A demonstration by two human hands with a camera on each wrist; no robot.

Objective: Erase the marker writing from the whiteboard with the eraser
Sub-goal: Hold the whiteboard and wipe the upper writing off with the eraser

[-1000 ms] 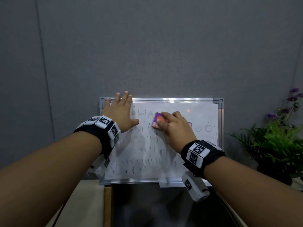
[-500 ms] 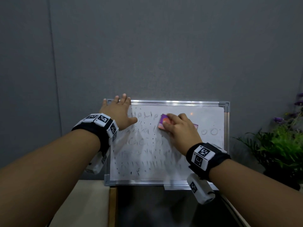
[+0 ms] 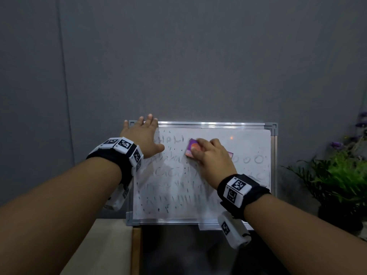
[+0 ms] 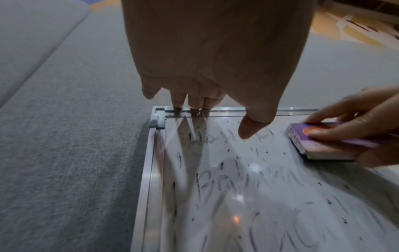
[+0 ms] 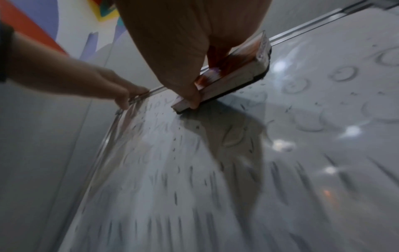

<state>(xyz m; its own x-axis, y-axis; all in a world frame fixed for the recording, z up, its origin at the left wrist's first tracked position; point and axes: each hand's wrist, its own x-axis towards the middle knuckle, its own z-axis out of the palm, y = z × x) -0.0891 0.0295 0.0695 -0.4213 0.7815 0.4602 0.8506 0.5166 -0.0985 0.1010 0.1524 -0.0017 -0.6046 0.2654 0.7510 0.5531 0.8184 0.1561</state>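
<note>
A metal-framed whiteboard (image 3: 248,133) leans against the grey wall, covered with smeared marker writing (image 3: 174,197) and faint circles at the right. My right hand (image 3: 212,155) grips a purple and orange eraser (image 3: 191,146) and presses it flat on the upper middle of the board. In the right wrist view the eraser (image 5: 233,80) lies under my fingers, felt side down. My left hand (image 3: 143,135) lies flat on the board's top left corner, fingers straight over the frame (image 4: 157,119). The left wrist view shows the eraser (image 4: 319,141) to the right of my thumb.
A potted green plant with purple flowers (image 3: 341,171) stands right of the board. The board's lower edge rests on a dark surface (image 3: 188,251), with a pale wooden top (image 3: 103,247) to its left. A grey wall (image 3: 178,66) stands behind.
The view has shifted so the board sits further right in the frame. My right hand with the eraser stays on the upper middle, nudged slightly. My left hand stays on the corner.
</note>
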